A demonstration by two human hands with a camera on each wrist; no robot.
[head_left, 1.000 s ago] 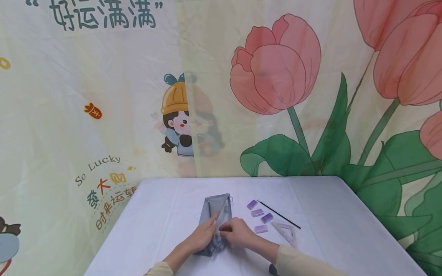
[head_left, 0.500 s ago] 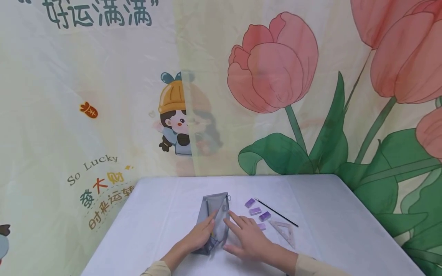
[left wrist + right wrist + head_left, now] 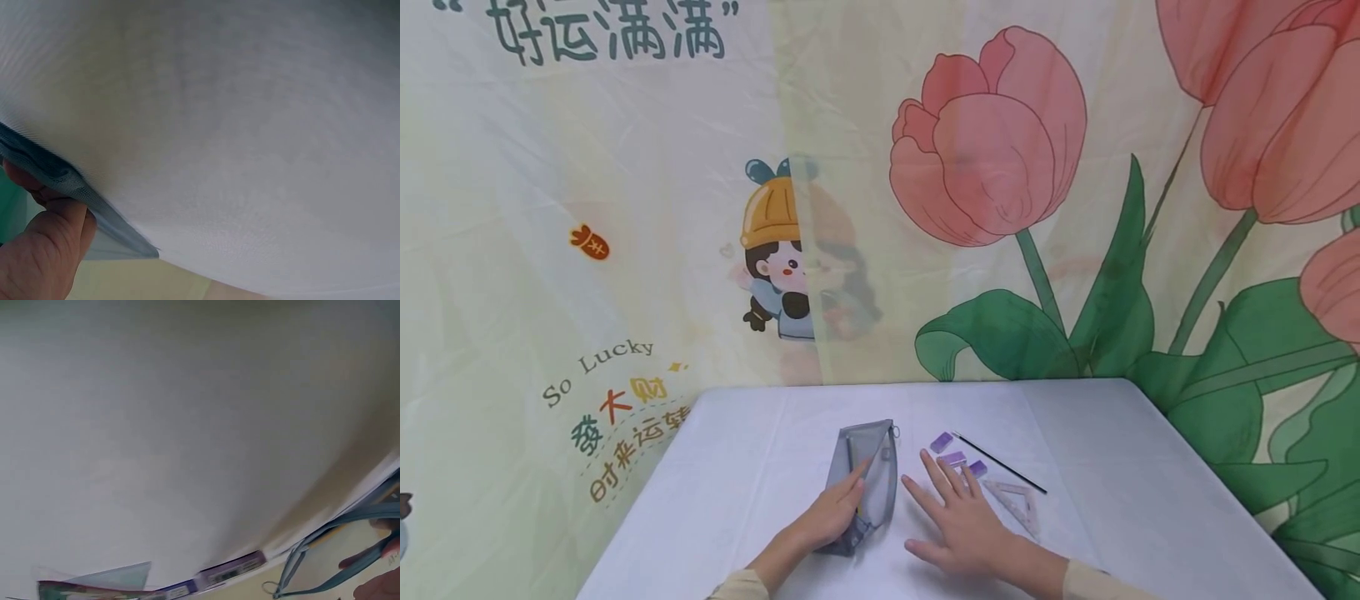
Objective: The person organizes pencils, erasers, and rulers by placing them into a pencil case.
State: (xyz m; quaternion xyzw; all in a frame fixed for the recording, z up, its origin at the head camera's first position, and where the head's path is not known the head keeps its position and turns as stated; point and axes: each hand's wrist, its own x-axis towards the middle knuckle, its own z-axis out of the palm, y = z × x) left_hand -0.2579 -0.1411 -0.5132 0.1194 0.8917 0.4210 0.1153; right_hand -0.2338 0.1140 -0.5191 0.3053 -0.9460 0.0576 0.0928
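In the head view a grey mesh pencil case (image 3: 878,496) lies on the table, its far end bearing a zipper ring. My left hand (image 3: 831,512) pinches the case's side; the left wrist view shows the thumb (image 3: 47,247) and finger against its fabric (image 3: 115,225). The case's mouth (image 3: 350,515) gapes in the right wrist view, something yellow inside. To the right of it, my right hand (image 3: 966,525) is spread with nothing in it, close by the purple erasers (image 3: 942,442) and partly covering some of them. Beside that hand lies a clear set square (image 3: 1018,504).
A dark pencil (image 3: 1000,462) lies slantwise behind the erasers. White cloth covers the table (image 3: 760,450), whose far edge meets a printed curtain (image 3: 865,358) with tulips.
My right hand has let go of the pencil case, spread its fingers and moved right toward the erasers. My left hand keeps its grip on the case.
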